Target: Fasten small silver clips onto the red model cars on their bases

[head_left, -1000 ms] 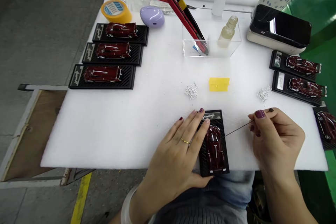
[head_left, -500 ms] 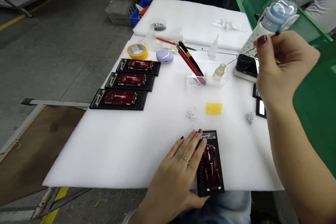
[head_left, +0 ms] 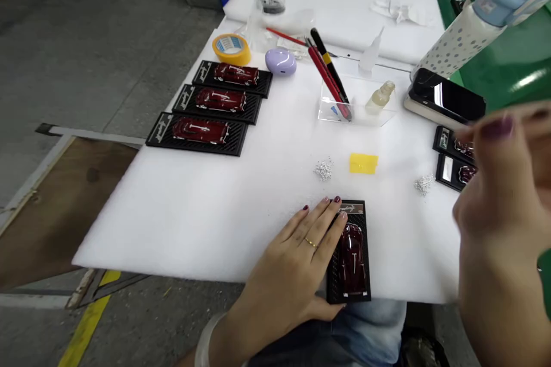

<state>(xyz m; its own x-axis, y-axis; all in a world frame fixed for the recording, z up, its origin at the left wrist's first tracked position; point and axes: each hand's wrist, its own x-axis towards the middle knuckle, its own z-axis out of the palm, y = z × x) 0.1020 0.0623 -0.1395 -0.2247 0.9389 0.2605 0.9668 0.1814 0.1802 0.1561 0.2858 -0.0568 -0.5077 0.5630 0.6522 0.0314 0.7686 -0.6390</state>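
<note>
A dark red model car (head_left: 353, 264) on a black display base (head_left: 365, 241) lies at the table's near edge. My left hand (head_left: 297, 261) holds this base from its left side, fingers stretched over the far end and thumb at the near end. Raised at the right edge of the view is my right hand (head_left: 503, 212), blurred and partly cut off. Its thumb and fingers are drawn together; whatever they hold is hidden. Beyond the base are a yellow piece of tape (head_left: 363, 163) and small piles of silvery bits, a left one (head_left: 323, 170) and a right one (head_left: 425, 184).
Three model cars on bases (head_left: 202, 130) line the left side, near a tape roll (head_left: 231, 49) and a purple case (head_left: 280, 62). A clear tray (head_left: 336, 110) holds pens and a small bottle (head_left: 380, 97). A phone (head_left: 447, 94) and water bottle (head_left: 465, 34) stand right.
My right hand has moved right and lower, nearer the camera; the thin dark tool it pinched no longer shows clearly. The view has shifted. My left hand stays on the base.
</note>
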